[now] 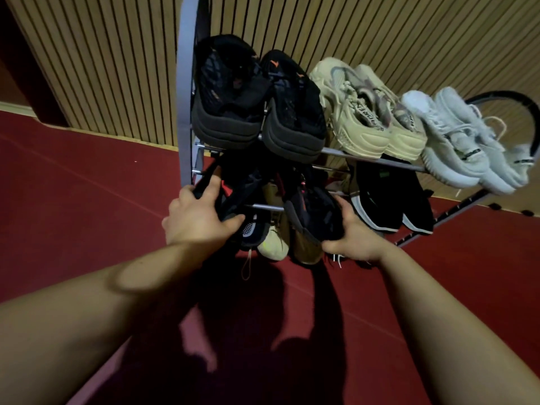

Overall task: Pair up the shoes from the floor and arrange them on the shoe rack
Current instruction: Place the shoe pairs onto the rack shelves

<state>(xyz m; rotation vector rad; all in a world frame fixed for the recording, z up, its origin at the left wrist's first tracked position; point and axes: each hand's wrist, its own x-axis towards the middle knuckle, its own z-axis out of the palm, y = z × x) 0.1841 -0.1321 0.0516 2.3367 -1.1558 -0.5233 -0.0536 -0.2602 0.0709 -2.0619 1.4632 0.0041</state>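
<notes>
Gripping one dark sneaker each, the left hand (195,217) and right hand (355,238) guide the pair side by side onto the shoe rack's (187,83) middle shelf.

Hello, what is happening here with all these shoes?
A person is putting shoes on a metal shoe rack. The left hand and the right hand each hold a dark shoe at the lower shelf, on its left side. The top shelf already carries a black pair, a cream pair and a white pair. Another black pair with white soles sits on the lower shelf to the right.
</notes>
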